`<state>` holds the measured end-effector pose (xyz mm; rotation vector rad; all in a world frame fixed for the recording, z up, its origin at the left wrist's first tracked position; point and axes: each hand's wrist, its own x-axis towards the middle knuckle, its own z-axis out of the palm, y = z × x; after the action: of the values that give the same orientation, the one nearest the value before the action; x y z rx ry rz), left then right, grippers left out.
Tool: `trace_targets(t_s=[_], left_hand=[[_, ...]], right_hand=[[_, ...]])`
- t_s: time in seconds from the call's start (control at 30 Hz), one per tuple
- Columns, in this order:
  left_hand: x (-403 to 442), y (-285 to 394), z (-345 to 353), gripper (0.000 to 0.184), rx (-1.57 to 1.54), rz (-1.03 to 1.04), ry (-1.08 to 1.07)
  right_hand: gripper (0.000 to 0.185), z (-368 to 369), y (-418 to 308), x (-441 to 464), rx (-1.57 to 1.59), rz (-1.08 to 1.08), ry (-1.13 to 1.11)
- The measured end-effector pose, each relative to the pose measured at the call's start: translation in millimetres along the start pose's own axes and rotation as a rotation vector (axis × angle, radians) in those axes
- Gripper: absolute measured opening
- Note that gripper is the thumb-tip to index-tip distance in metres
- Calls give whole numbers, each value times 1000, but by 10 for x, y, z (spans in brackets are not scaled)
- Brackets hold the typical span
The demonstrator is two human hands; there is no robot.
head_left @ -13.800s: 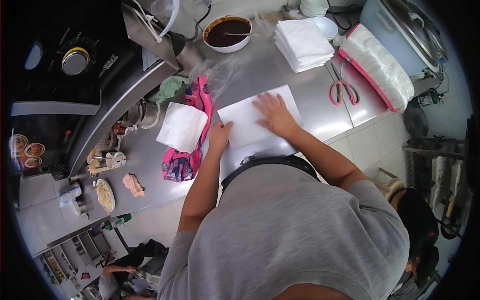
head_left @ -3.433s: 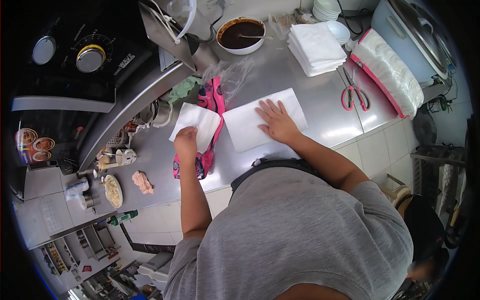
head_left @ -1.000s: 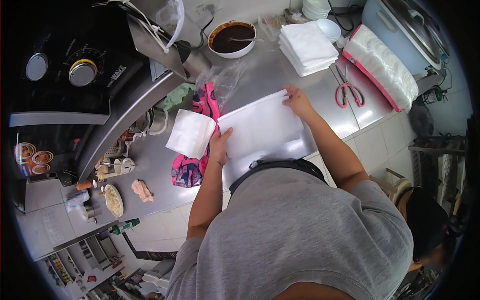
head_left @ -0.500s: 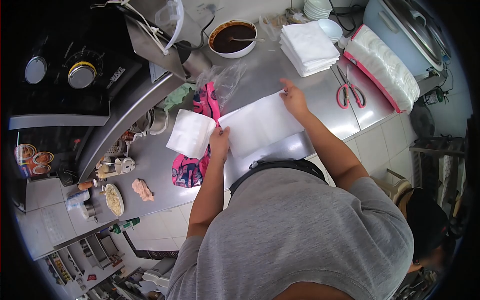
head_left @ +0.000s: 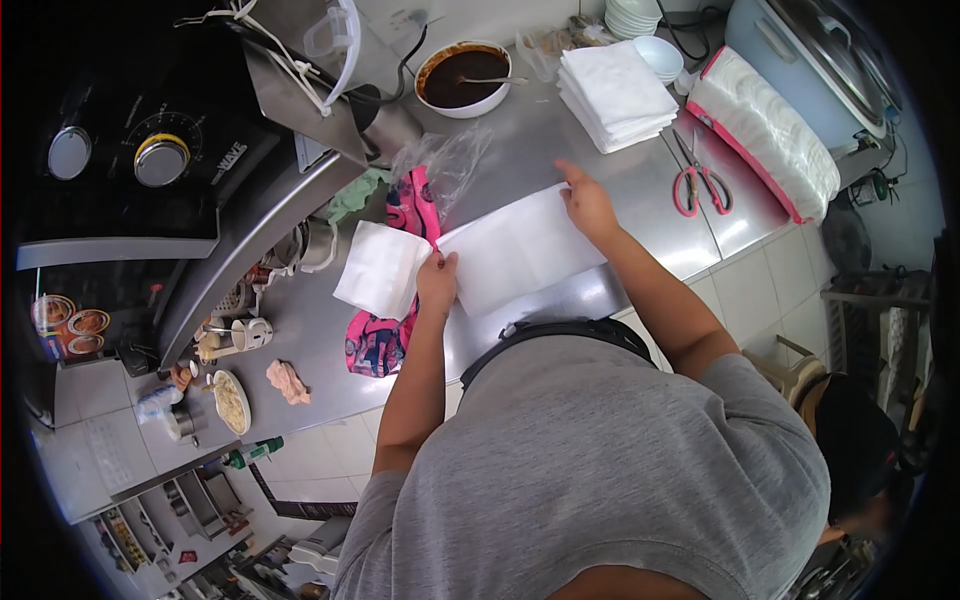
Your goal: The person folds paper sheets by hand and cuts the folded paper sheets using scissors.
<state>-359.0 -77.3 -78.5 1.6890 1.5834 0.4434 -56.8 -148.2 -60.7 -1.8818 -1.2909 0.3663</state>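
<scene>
Left hand [head_left: 437, 280] has its thumb and fingers brought together on the left edge of a white sheet [head_left: 525, 250], which lies on the metal surface [head_left: 530, 135] between the two hands, toward 2 to 3 o'clock from the left one; 12 o'clock points to the top of the head view. Right hand [head_left: 590, 207] touches the sheet's upper right corner, its index finger stretched toward 11 o'clock, apart from the thumb. Whether its other fingers pinch the corner, I cannot tell. From this hand the sheet runs toward 8 o'clock.

At the sheet's 9 o'clock, just beside the left hand, a folded white stack [head_left: 378, 268] rests on pink patterned fabric [head_left: 375, 345]. Toward 1 o'clock sits a taller white stack [head_left: 615, 90], and at 2 o'clock lie pink-handled scissors [head_left: 702, 188], with a clear, pink-edged package [head_left: 765, 130] beyond them. Between 11 and 12 o'clock is a white bowl [head_left: 472, 109] of dark sauce [head_left: 450, 85] with a spoon [head_left: 490, 80] in it. At 8 o'clock, well apart from the sheet, are a crumpled pink cloth [head_left: 288, 382] and an oval dish [head_left: 231, 402].
</scene>
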Motion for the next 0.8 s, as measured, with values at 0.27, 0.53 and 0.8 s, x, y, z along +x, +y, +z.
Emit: trace_targets(t_s=[0.27, 0.53, 0.8], left_hand=[[57, 17, -11, 34, 5, -40, -44], [-261, 200, -62, 16, -256, 126, 308], [-631, 985, 305, 19, 282, 919, -239]], right_hand=[[41, -110, -385, -123, -257, -313, 55], [32, 127, -223, -411, -263, -480, -119], [33, 161, -217, -437, -281, -473, -128]])
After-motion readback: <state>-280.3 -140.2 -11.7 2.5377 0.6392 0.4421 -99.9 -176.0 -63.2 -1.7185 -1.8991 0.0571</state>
